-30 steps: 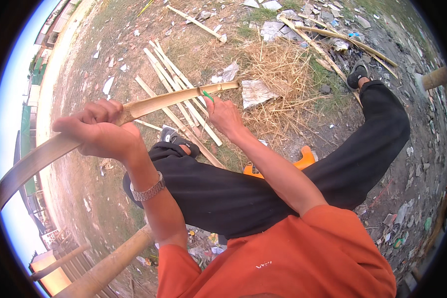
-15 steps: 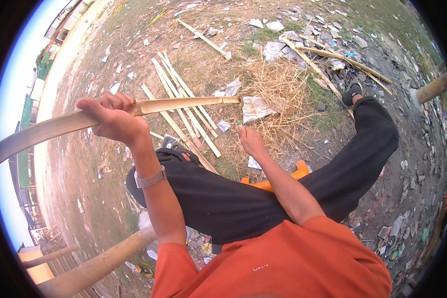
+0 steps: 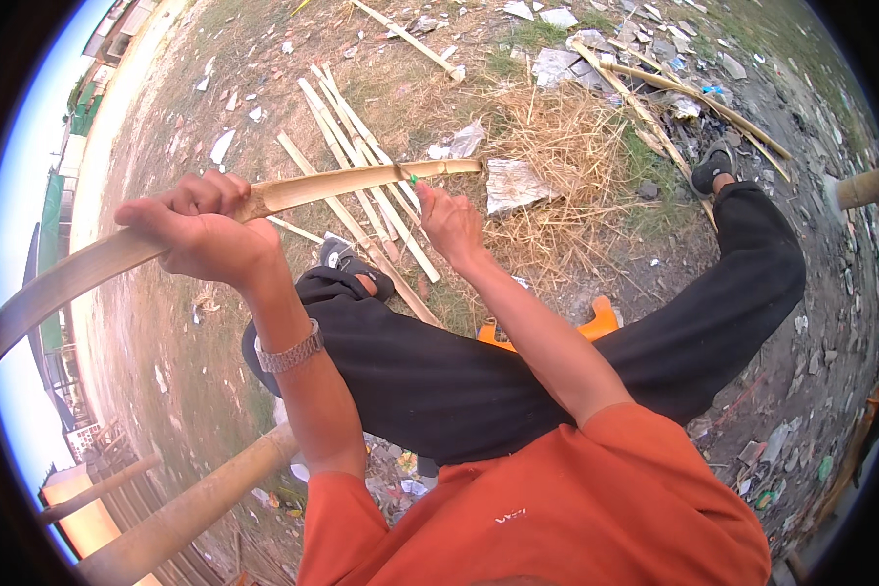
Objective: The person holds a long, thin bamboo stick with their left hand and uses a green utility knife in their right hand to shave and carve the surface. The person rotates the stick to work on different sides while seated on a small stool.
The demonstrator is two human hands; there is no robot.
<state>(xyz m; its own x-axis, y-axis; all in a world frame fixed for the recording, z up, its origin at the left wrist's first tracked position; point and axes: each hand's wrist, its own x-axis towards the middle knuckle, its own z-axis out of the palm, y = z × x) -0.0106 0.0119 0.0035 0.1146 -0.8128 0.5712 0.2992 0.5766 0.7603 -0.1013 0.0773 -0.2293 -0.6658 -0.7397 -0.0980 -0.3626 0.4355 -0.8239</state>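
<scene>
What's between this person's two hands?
In the head view, part of a long pale strip spans from the left hand toward the right hand; beneath it, narrow slats lie on the ground.

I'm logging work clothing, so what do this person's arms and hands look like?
The left hand and right hand are gloveless, with short orange-red sleeves above. A silvery link band sits on the left wrist; the right has none.

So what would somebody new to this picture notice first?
Probably the long bamboo strip, gripped in the left hand and curving from the left edge to near the middle. Next, the right hand, holding a small green object close to the strip. An orange shirt fills the bottom centre.
</scene>
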